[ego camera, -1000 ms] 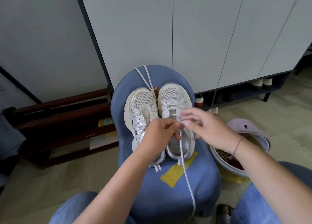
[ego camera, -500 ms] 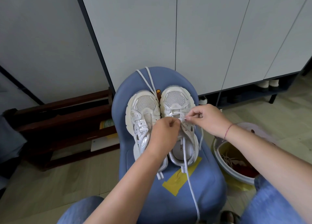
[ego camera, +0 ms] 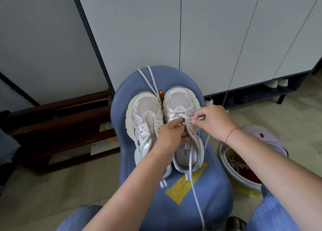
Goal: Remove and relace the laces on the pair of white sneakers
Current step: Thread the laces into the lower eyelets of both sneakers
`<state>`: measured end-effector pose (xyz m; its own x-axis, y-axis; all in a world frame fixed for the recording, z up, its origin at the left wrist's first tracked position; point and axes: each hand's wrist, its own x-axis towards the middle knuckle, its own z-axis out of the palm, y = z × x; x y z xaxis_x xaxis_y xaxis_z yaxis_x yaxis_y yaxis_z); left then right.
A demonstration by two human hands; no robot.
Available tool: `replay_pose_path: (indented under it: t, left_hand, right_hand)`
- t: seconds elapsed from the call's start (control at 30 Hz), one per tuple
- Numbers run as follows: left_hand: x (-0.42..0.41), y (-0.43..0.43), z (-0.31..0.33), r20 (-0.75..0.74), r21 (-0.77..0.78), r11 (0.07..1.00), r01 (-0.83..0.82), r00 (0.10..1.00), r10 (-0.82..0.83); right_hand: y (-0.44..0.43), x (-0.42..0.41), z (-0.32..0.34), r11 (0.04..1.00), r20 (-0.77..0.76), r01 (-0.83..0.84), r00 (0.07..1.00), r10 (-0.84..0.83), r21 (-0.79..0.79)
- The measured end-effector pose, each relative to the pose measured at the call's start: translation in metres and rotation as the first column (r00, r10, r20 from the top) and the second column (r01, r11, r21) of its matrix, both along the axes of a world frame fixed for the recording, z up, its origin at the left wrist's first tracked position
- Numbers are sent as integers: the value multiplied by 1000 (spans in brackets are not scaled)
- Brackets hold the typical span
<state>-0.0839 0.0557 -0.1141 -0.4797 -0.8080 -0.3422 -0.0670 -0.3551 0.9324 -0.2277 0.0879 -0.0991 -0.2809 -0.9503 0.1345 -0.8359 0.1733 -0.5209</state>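
Chair [ego camera: 209,192] holds sneakers [ego camera: 180,100], toes away.

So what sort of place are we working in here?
Probably a home entryway. A tall cabinet has shoes stored in its open bottom, a wooden rack stands beside it, and the sneakers being laced sit on a blue stool.

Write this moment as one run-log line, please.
stage: relacing | left hand: grips half-laced sneaker | right hand: pinches lace end at eyelets | other sneaker: unlaced | support: blue chair
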Motion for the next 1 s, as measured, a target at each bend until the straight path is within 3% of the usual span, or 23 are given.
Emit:
replay_pose_path:
  t: [0.4,0.67,1.0]
  left_hand:
    - [2,-3,6,-21,31,997,65,998,-65]
    - [2,-3,3,-50,16,997,78,996,-77]
    - [3,-5,0,-36,8,995,104,994,-103]
  right_hand:
    - [-1,0,4,999,-48,32,998,-30,27]
    - [-3,-3,-1,996,122,61,991,-53,-61]
    - [5,-7,7,998,143,-37,989,31,41]
